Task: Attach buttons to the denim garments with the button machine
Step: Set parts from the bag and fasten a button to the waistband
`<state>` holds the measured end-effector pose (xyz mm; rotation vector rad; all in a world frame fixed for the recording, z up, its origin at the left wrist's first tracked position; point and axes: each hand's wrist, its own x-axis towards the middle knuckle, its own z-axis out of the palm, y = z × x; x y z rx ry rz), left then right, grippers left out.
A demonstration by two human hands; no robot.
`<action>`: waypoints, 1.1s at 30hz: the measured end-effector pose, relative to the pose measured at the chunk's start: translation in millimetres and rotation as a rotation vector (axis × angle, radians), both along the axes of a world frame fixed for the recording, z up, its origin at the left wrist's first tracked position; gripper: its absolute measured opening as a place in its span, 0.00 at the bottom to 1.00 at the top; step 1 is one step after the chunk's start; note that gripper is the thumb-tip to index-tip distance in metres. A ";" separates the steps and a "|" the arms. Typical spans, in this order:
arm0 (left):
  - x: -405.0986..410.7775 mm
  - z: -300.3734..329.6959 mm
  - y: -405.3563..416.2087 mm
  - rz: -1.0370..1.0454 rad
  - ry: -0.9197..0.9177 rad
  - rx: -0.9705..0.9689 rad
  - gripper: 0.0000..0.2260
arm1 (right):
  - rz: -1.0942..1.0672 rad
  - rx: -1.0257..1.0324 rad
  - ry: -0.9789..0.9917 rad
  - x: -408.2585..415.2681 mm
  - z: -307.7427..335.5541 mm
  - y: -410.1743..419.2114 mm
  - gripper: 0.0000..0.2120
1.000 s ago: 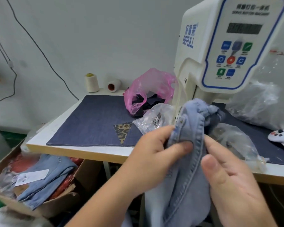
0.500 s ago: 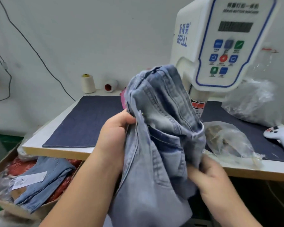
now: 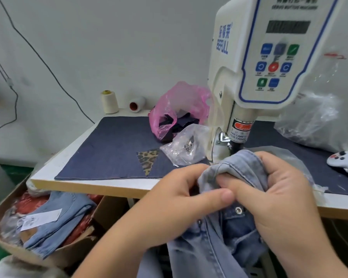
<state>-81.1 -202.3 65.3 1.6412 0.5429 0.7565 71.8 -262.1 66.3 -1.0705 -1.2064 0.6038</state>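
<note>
Both hands (image 3: pixel 175 203) (image 3: pixel 277 199) grip denim garment (image 3: pixel 239 167) — bunched between | under button machine (image 3: pixel 265 57)

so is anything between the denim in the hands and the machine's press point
Nothing visible. The denim garment, gripped by the left hand and right hand, sits just below the button machine head; the clear bag lies off to the left.

Bare dark mat (image 3: pixel 109 149) lies open on the left. A clear bag (image 3: pixel 186 146) and a pink bag (image 3: pixel 179 109) crowd the button machine (image 3: pixel 249 77).

Bunched light denim garment (image 3: pixel 239 169) beneath button machine (image 3: pixel 269 57)
</note>
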 end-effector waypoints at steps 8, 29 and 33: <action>-16.8 25.8 18.1 0.213 -0.324 -0.078 0.05 | 0.351 -0.194 -0.065 28.5 0.5 8.5 0.29; -18.1 38.8 40.6 0.155 -0.354 -0.361 0.17 | 0.224 -0.197 -0.297 -0.5 -21.6 30.5 0.14; -22.5 35.8 48.6 0.396 -0.243 0.029 0.06 | 0.009 -0.046 -0.353 5.7 -27.3 24.8 0.13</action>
